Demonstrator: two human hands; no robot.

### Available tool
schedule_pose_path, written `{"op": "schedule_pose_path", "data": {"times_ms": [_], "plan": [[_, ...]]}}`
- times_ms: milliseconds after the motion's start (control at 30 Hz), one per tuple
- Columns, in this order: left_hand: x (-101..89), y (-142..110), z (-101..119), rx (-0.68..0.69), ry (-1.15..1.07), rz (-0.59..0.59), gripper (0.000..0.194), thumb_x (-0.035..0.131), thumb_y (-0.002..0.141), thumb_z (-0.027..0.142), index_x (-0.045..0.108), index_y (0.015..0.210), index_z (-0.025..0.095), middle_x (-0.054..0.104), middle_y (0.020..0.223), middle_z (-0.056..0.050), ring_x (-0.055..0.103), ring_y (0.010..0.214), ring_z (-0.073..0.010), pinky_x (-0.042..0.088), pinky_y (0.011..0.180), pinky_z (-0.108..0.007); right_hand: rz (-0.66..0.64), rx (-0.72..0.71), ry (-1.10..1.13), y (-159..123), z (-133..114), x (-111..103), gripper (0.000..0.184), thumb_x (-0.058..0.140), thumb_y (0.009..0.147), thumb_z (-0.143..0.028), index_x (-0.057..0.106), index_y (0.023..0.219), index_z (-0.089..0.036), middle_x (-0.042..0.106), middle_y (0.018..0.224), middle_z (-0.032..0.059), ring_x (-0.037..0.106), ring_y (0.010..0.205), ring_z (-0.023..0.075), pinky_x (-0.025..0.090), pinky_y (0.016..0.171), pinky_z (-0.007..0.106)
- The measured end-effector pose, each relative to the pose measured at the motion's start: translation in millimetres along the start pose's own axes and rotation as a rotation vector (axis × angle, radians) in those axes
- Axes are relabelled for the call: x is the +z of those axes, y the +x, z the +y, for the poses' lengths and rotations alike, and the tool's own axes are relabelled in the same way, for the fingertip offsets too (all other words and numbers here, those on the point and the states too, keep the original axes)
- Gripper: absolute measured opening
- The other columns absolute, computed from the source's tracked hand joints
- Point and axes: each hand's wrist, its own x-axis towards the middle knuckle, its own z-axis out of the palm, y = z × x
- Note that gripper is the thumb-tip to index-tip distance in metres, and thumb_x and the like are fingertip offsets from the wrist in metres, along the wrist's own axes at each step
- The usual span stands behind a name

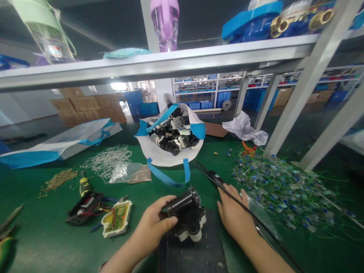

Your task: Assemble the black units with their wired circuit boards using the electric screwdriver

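My left hand grips a black unit, seemingly unopened; right hand touches a tool, grip unclear. One opened unit lies left.

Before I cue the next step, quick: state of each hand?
Left hand: closed on a black casing.
Right hand: palm down at a black tool; whether it grips cannot be told.

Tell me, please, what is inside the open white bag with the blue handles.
The open bag holds a heap of black and white parts. Whatever lies beneath the top layer, and the bag's bottom, is covered and cannot be seen.
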Motion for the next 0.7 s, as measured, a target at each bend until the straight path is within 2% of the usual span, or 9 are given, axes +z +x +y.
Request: {"op": "schedule_pose_path", "data": {"times_ms": [133,200,267,333,433,567,700], "plan": [[5.7,-3.6,-14.8,0.049,0.171,-0.128,0.036,0.059,0.068,0.024,0.055,0.104,0.019,0.057,0.105,-0.006,0.05,0.1,-0.0219,0.036,0.089,-0.033,-0.033,0.059,-0.063,2.1,6.1,2.8,0.039,0.044,0.078,-0.012,0.047,0.116,-0.008,0.046,0.118,0.0174,0.043,0.105,0.0291,0.024,0.095,0.048],[6.5,-4.8,-20.4,0.077,0.186,-0.136,0.035,0.056,0.07,0.023,0.053,0.105,0.02,0.056,0.107,-0.006,0.049,0.101,-0.021,0.036,0.089,-0.032,-0.039,0.047,-0.038,3.1,3.8,-1.6,0.037,0.046,0.077,-0.012,0.049,0.114,-0.01,0.046,0.118,0.0166,0.043,0.105,0.0285,0.023,0.095,0.047],[6.6,-6.7,-25.1,0.102,0.183,-0.107,0.034,0.055,0.072,0.024,0.052,0.106,0.02,0.055,0.108,-0.006,0.048,0.102,-0.0208,0.036,0.09,-0.032,-0.062,-0.001,0.039,3.6,-2.0,-12.0,0.028,0.048,0.077,-0.013,0.055,0.104,-0.012,0.051,0.11,0.0135,0.043,0.103,0.0272,0.022,0.096,0.045],[7.0,-8.9,-29.2,0.126,0.183,-0.079,0.034,0.056,0.073,0.025,0.052,0.106,0.02,0.054,0.109,-0.007,0.048,0.103,-0.0211,0.035,0.091,-0.032,-0.139,-0.055,0.165,3.0,-9.8,-26.3,0.014,0.047,0.079,-0.014,0.059,0.086,-0.016,0.056,0.092,0.008,0.047,0.094,0.0239,0.027,0.091,0.041],[8.4,-10.1,-34.5,0.138,0.166,-0.052,0.033,0.056,0.073,0.027,0.052,0.105,0.02,0.054,0.107,-0.007,0.048,0.102,-0.021,0.037,0.09,-0.032,-0.348,-0.092,0.395,-0.2,-20.1,-44.6,0.013,0.048,0.078,-0.011,0.055,0.069,-0.018,0.053,0.073,0.0009,0.05,0.077,0.0176,0.035,0.074,0.029],[9.8,-7.5,-40.8,0.118,0.111,-0.014,0.035,0.056,0.072,0.031,0.052,0.105,0.019,0.055,0.103,-0.006,0.05,0.097,-0.0207,0.038,0.086,-0.031,-0.556,-0.101,0.552,-5.2,-26.9,-49.4,0.01,0.059,0.068,-0.011,0.054,0.072,-0.019,0.051,0.071,-0.0022,0.049,0.072,0.0151,0.033,0.061,0.023],[9.8,-6.2,-42.5,0.075,0.07,0.009,0.037,0.056,0.072,0.034,0.051,0.106,0.019,0.054,0.102,-0.005,0.051,0.094,-0.0197,0.039,0.084,-0.029,-0.606,-0.058,0.529,-7.9,-32.6,-43.5,0.012,0.063,0.066,-0.015,0.054,0.073,-0.017,0.053,0.074,-0.0005,0.05,0.073,0.0163,0.033,0.059,0.023]]}}
